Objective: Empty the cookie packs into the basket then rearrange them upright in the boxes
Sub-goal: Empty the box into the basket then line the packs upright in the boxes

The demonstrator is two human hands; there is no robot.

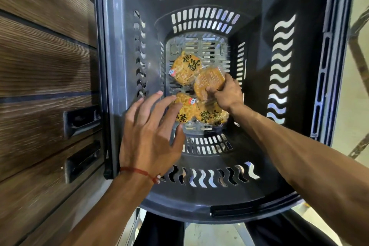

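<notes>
Several round cookie packs in clear wrappers lie on the floor of a deep dark grey basket (123,46). One pack (184,69) with black characters sits at the back left. My right hand (225,94) grips a pack (207,82) that shows its plain back side, tilted up off the others. Two more packs lie nearer me, one (185,109) at the left and one (209,115) at the right. My left hand (151,128) hovers with fingers spread over the near-left pack; its fingertips cover part of it. No boxes are in view.
A brown wood-grain cabinet (44,66) with two dark recessed handles (81,121) stands right against the basket's left side. The basket's walls have wavy slots and rise high around the packs. Pale floor (357,106) shows to the right.
</notes>
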